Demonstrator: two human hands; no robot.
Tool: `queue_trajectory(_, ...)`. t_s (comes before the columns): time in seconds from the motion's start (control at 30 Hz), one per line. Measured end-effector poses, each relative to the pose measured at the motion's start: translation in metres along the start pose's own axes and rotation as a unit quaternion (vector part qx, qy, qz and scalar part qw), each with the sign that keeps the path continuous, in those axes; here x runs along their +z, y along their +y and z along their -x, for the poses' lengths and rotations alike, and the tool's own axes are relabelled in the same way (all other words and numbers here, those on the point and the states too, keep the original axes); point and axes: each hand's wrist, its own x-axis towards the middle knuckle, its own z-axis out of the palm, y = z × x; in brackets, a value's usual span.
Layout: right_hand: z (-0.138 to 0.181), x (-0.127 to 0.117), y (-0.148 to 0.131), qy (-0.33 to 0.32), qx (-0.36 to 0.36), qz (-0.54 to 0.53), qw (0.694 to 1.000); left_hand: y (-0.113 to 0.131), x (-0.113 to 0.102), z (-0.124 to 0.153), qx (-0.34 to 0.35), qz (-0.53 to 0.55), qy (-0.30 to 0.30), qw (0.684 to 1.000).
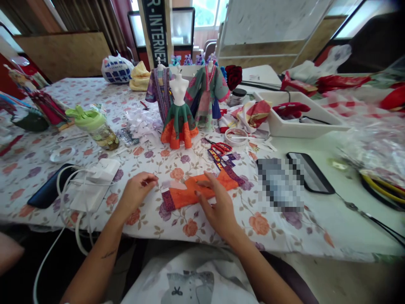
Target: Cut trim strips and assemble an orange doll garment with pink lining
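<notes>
A small orange doll garment (186,196) with purple patterned cuffs lies flat on the flowered tablecloth in front of me. My right hand (220,207) rests over its middle, fingers apart, and seems to touch the fabric. To the left of the garment, my left hand (136,190) hovers with thumb and fingers pinched; whatever they hold, if anything, is too small to make out. Beyond the garment stands a white doll mannequin (179,90) in a green and orange skirt (179,124). Red-handled scissors (221,147) lie behind the garment, next to a dark printed packet (217,159).
A power strip (95,185) with cables and a dark phone (50,185) are at left, below a green-lidded bottle (101,131). Two dressed mannequins stand behind. A tape roll (236,136), white tray (303,131) and another phone (311,173) are at right.
</notes>
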Motion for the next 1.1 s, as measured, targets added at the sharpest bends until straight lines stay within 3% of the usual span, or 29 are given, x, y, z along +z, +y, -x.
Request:
queue_trajectory(0.1, 0.005, 0.007, -0.005, -0.112, -0.042, 0.018, 0.993, -0.001, 0.011, 0.012, 0.128, -0.125, -0.059, 0.982)
queue_trajectory(0.2, 0.010, 0.012, -0.008, -0.175, -0.080, 0.047, 0.980, -0.002, 0.018, 0.025, 0.194, -0.214, -0.081, 0.954)
queue_trajectory(0.4, 0.016, 0.016, -0.001, -0.203, -0.068, 0.068, 0.974, -0.007, 0.016, 0.031, 0.194, -0.242, -0.071, 0.948)
queue_trajectory(0.57, 0.019, 0.014, 0.006, -0.199, -0.037, 0.050, 0.978, -0.001, 0.021, 0.012, 0.165, -0.148, 0.018, 0.975)
queue_trajectory(0.73, 0.024, 0.001, 0.010, -0.195, 0.008, 0.008, 0.981, 0.002, 0.036, -0.004, 0.108, -0.122, -0.114, 0.980)
queue_trajectory(0.87, 0.030, -0.013, 0.004, -0.133, 0.100, -0.113, 0.980, 0.008, 0.036, -0.007, 0.087, -0.121, -0.120, 0.982)
queue_trajectory(0.93, 0.031, -0.017, -0.002, -0.103, 0.180, -0.253, 0.945, 0.014, 0.031, -0.005, 0.078, -0.066, -0.094, 0.990)
queue_trajectory(1.03, 0.029, -0.016, -0.011, -0.085, 0.300, -0.466, 0.828, 0.022, 0.028, 0.003, 0.011, 0.065, -0.059, 0.996)
queue_trajectory(1.1, 0.026, -0.013, -0.016, -0.079, 0.353, -0.540, 0.760, 0.024, 0.029, 0.010, -0.048, 0.134, -0.085, 0.986)
